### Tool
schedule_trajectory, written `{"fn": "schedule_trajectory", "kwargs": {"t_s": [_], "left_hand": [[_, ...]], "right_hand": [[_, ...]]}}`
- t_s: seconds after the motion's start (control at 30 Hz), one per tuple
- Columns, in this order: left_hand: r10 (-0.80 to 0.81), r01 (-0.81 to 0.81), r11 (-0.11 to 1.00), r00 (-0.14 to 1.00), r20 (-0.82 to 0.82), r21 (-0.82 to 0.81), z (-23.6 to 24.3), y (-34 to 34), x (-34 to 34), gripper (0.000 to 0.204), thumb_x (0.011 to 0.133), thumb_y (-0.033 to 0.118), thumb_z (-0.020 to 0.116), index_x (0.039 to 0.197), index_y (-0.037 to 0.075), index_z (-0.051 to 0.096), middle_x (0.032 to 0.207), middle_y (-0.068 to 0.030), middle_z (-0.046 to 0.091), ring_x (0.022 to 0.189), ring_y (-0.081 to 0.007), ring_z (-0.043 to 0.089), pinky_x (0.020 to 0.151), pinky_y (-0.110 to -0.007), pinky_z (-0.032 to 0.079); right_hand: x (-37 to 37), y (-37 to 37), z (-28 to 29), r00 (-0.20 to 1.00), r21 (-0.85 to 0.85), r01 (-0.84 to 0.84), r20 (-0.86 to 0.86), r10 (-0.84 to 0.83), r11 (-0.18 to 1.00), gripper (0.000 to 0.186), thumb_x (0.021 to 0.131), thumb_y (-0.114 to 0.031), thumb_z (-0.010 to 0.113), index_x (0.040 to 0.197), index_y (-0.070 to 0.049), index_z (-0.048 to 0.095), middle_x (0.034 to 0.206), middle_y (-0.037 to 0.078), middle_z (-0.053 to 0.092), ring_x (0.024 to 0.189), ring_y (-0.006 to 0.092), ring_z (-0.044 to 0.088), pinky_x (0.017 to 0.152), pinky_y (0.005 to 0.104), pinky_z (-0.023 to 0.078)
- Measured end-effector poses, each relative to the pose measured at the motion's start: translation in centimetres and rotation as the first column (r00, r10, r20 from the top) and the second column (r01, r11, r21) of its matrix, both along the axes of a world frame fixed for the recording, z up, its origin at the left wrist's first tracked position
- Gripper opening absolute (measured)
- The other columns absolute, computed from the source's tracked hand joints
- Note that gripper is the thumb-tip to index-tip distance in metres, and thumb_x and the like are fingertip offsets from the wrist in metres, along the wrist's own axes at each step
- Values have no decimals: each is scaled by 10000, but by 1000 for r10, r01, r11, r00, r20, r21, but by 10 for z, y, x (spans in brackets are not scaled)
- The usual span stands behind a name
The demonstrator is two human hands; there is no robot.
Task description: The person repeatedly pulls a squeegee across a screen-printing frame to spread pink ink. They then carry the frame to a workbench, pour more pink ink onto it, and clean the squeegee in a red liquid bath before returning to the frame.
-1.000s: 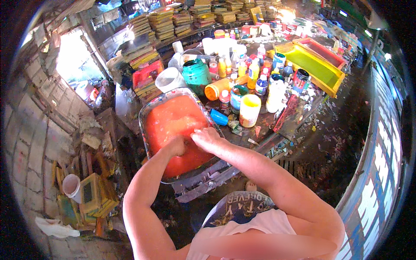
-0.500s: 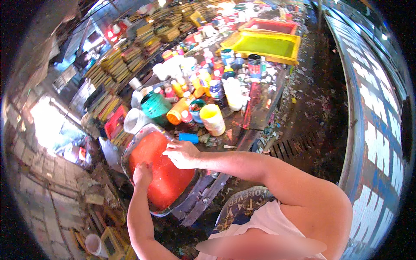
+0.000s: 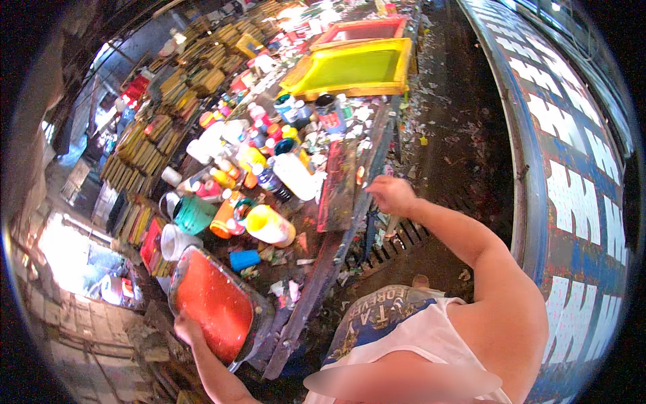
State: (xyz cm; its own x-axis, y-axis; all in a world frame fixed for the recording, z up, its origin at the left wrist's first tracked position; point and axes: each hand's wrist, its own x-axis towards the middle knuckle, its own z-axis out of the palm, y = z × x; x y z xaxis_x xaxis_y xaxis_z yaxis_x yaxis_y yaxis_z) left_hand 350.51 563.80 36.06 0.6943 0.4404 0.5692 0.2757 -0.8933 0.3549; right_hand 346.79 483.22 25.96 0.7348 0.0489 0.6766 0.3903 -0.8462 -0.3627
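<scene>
My left hand (image 3: 188,329) is at the left rim of a dark-edged tub (image 3: 259,316) with a red, paint-like surface (image 3: 214,303) inside. Its fingertips are not clear against the rim, so their grip cannot be made out. Farther right, my right hand (image 3: 391,195) is raised beside the table's right edge. Its thumb and fingers are drawn together in a pinch, and whatever they may hold is too small to name. A blue cup (image 3: 244,260) lies on the table beyond the tub. Past it a yellow-lined container (image 3: 270,225) leans over among the bottles.
Paint bottles and a green bucket (image 3: 195,214) crowd the littered table. At its far end lie yellow (image 3: 351,67) and red (image 3: 363,30) frames. Stacked wooden frames (image 3: 134,148) stand at left. A long bench with white printed pieces (image 3: 568,202) runs along the right.
My right hand has moved from above the red tub out to the right, past the table's edge. My left hand has shifted from over the red surface to the left rim. The view has turned.
</scene>
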Motion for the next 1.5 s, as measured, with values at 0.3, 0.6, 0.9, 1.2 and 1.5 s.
{"fn": "schedule_trajectory", "kwargs": {"t_s": [0.3,0.6,0.9,1.2,1.5], "left_hand": [[366,308,490,776,513,-816,88,-35,-12,362,1026,353,731,1203,37,749,1057,-96,759,920,-264,729,741,-401,592],[26,466,497,835,550,-732,212,-115,135,434,1069,348,678,1309,-12,716,1216,-129,756,1114,-307,748,999,-418,605],[314,-173,921,860,402,-350,276,-358,309,543,888,512,865,1271,135,790,1228,-87,812,1017,-277,773,900,-415,626],[-655,888,375,458,601,-268,261,-859,403,457,971,250,849,1334,-2,732,1136,-114,804,1019,-205,776,918,-330,608],[-969,841,-191,-78,236,-506,116,-1385,411,471,810,311,924,1143,12,775,1063,-145,810,1000,-272,785,928,-422,617]], "right_hand": [[-118,-267,-21,830,249,557,-209,-517,793,227,941,14,710,1143,-50,794,1002,139,724,888,323,743,785,396,591],[-158,-401,-7,750,302,659,-193,-633,689,177,978,-60,726,1141,-69,794,1042,142,747,894,320,757,795,411,601],[-111,-495,-6,761,326,634,-105,-640,701,220,956,22,721,1161,-28,782,1039,154,748,904,301,763,777,360,610],[-40,-648,24,691,279,713,-130,-711,643,208,985,24,704,1169,-22,791,1036,141,756,941,272,754,848,360,597],[34,-783,34,664,222,747,-200,-720,627,203,999,18,687,1178,-8,777,1073,174,763,1015,346,770,892,402,600]]}}
